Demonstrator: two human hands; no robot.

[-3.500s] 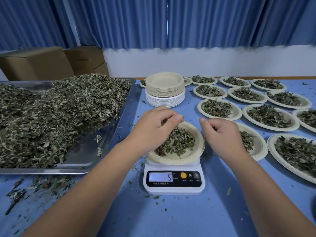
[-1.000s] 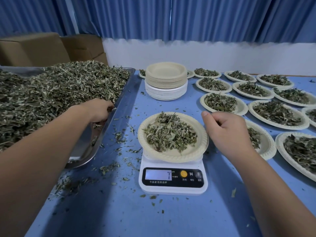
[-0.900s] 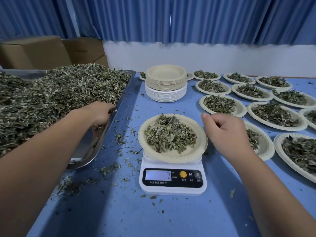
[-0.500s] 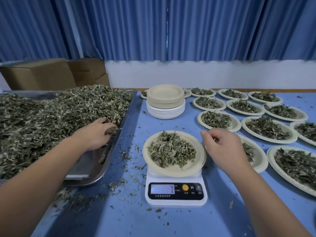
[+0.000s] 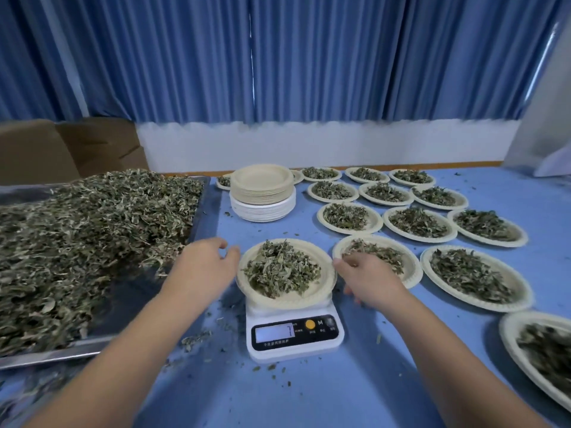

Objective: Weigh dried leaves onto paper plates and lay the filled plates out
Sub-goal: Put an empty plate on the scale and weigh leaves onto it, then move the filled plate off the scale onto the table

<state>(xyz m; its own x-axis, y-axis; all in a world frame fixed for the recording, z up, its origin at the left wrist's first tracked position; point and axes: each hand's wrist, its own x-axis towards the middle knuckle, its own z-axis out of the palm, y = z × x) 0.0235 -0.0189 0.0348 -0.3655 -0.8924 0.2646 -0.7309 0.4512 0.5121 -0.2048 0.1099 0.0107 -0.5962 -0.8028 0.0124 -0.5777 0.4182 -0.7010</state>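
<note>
The paper plate (image 5: 287, 301) of dried leaves (image 5: 279, 271) sits on the white scale (image 5: 295, 335), between both hands. The left hand (image 5: 207, 267) hovers just beside its left rim, fingers loose and spread. The right hand (image 5: 369, 279) is at the right rim, thumb against the edge; whether it grips, I cannot tell.

The desk (image 5: 309, 396) is blue and strewn with crumbs, with blue curtains (image 5: 278, 57) behind it. A metal tray (image 5: 133, 298) heaped with leaves lies to the left. A stack of empty plates (image 5: 262, 193) stands behind the scale, and filled plates (image 5: 417, 222) lie in rows to the right.
</note>
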